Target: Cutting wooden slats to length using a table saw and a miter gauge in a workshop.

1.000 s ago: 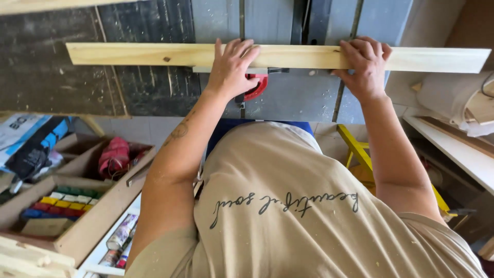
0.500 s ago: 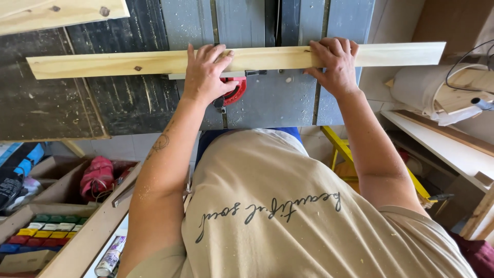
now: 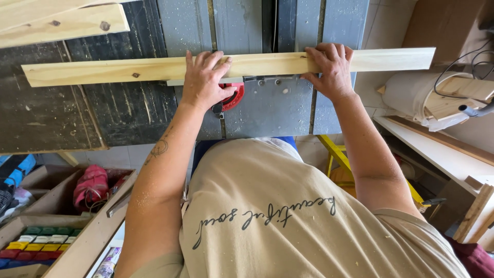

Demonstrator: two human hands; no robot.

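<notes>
A cluttered workshop shows from above, with a grey metal saw tabletop (image 3: 267, 110) dusted with sawdust, joined on its left by a dark, scratched wooden panel (image 3: 77, 110).

At the far left, below the tabletop's level, an open wooden box (image 3: 77, 242) holds rows of small green, white, yellow and red pieces, and a red cloth bundle (image 3: 91, 185) lies in the next compartment. At the upper left, a pale knotty plank (image 3: 62, 23) lies tilted over the dark panel.

A long, narrow strip of pale pine wood (image 3: 154, 67) lies flat across the tabletop, running almost the whole width of the view, its left end over the dark panel and its right end sticking out past the grey tabletop's edge.

The left hand (image 3: 203, 82) lies palm down on the strip near its middle, its grip spread, fingers fanned over the wood and pinching nothing. Just below that hand a round red part (image 3: 234, 97) of the saw shows beside a grey metal guide with screws.

The right hand (image 3: 332, 69) presses flat on the strip further right, fingers spread across the top face, thumb at the near edge.

At the right, a white roll of material (image 3: 406, 95) lies on a white shelf (image 3: 437, 154), with wood offcuts and a black cable on top of the roll. A yellow metal frame (image 3: 334, 154) stands below the tabletop.
</notes>
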